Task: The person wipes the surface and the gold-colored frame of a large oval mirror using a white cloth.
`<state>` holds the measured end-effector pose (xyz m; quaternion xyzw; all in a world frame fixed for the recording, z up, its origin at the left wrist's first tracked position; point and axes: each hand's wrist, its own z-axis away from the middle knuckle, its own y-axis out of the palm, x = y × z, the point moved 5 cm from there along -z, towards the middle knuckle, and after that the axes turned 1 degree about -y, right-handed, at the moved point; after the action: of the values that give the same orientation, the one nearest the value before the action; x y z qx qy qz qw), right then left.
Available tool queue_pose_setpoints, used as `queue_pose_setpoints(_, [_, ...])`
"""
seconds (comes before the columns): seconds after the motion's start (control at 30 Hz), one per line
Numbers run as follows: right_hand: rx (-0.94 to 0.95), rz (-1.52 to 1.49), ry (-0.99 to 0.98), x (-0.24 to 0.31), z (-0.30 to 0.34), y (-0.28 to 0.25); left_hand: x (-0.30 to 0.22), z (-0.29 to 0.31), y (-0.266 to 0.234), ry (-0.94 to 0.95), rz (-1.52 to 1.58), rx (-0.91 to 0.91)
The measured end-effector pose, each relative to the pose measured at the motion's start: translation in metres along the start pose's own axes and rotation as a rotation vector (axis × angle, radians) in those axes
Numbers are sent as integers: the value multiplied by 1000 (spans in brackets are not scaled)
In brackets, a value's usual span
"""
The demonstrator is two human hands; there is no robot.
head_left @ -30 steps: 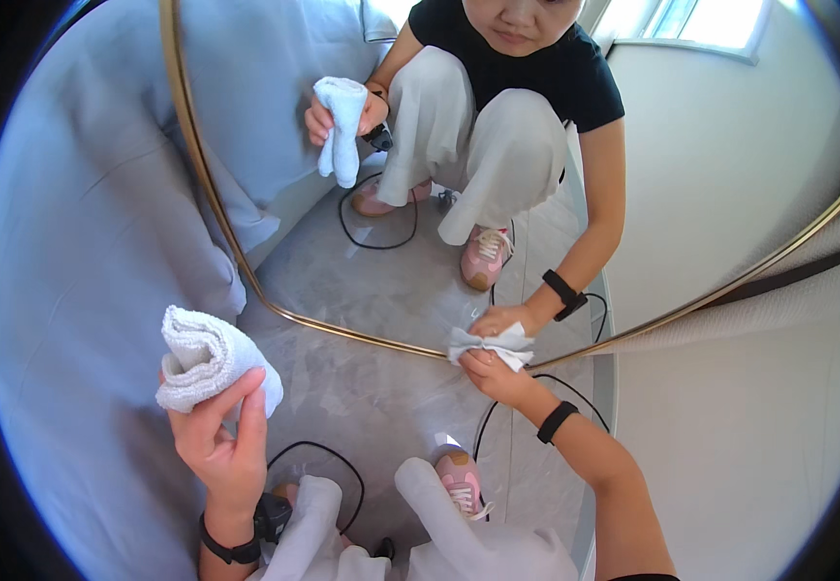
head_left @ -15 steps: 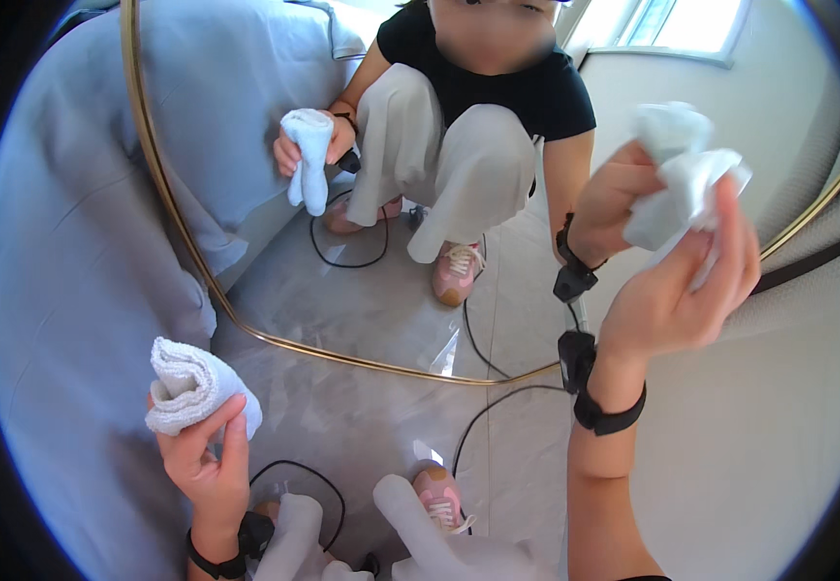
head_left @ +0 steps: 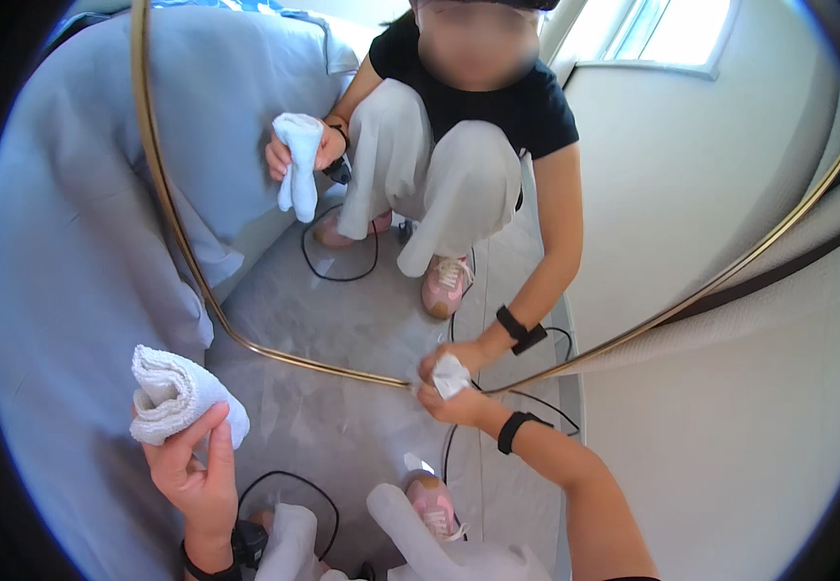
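Observation:
A folded white terry cloth (head_left: 183, 392) is held up at the left in my left hand (head_left: 192, 470), its fingers closed round the lower side. My right hand (head_left: 457, 409) is closed on a crumpled white tissue (head_left: 452, 376), at the bottom of the mirror's thin gold rim (head_left: 328, 366). The tissue lies against the rim or the glass just beside it; my fingers partly hide the contact. In the mirror the reflected hand (head_left: 459, 356) meets mine, and the reflected cloth (head_left: 300, 165) shows at the upper left.
A grey-blue fabric cover (head_left: 71, 242) hangs on the left. Black cables (head_left: 289, 474) loop over the grey floor (head_left: 372, 436) near my pink shoe (head_left: 432, 499). A pale wall (head_left: 730, 416) stands on the right. The mirror reflects a bright window (head_left: 672, 34) and my crouching body.
My right hand has come down and left with the tissue, from the upper right of the mirror to its bottom rim. My left hand with the cloth has shifted slightly left.

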<state>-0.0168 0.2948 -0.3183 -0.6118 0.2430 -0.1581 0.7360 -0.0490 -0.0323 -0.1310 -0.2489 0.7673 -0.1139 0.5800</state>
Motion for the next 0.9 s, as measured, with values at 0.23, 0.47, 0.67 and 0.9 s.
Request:
queue_pose_setpoints(0.23, [-720,-146,397,-38,11,-175,-16,-5,-1,150,-108,-7])
queue_pose_setpoints(0.47, [-1416,484,1247,-118,149,-351,-47,-1,4,212,3,-86])
queue_pose_setpoints(0.67, [-1531,411,1195,-131,108,-363,-80,-21,6,271,33,-112])
queue_pose_setpoints(0.9, [-740,619,379,-70,-100,-270,-86,-57,-11,249,36,-192])
